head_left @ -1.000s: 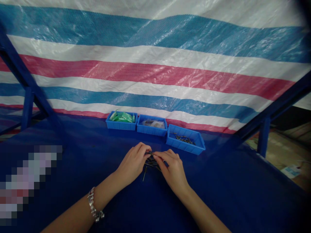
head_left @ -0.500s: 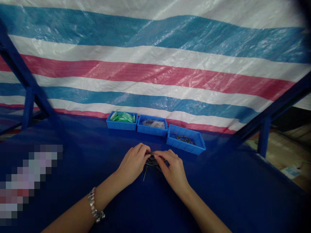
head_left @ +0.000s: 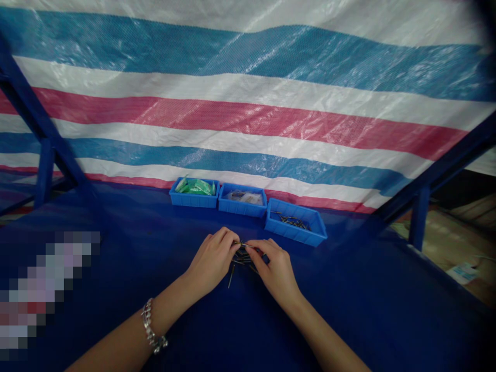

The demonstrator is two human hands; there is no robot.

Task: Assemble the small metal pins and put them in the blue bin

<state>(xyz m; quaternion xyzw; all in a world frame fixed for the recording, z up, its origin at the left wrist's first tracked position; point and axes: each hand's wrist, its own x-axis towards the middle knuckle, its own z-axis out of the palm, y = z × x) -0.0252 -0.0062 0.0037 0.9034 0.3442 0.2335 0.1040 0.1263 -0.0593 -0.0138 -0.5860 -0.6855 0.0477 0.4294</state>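
Observation:
My left hand (head_left: pixel 217 257) and my right hand (head_left: pixel 276 262) meet over the blue table (head_left: pixel 240 330), both with fingers pinched. Between their fingertips runs a thin metal rod (head_left: pixel 243 244), its exact kind too small to make out. Below and between the hands lies a loose pile of slim dark-and-brassy metal rods (head_left: pixel 243 257), partly hidden by the fingers. One separate rod (head_left: pixel 231 276) rests on the table just nearer to me. A silvery bracelet (head_left: pixel 148 325) circles my left wrist.
Three blue bins stand behind my hands: one with green packets (head_left: pixel 196 187), one with clear plastic bags (head_left: pixel 244 197), one with more metal rods (head_left: pixel 294 222). Blue frame posts (head_left: pixel 418 217) rise at both sides. A striped tarp (head_left: pixel 232 113) hangs behind.
My right fingertips have drawn slightly away from my left ones, showing more of the thin rod between them. The pile and bins look the same.

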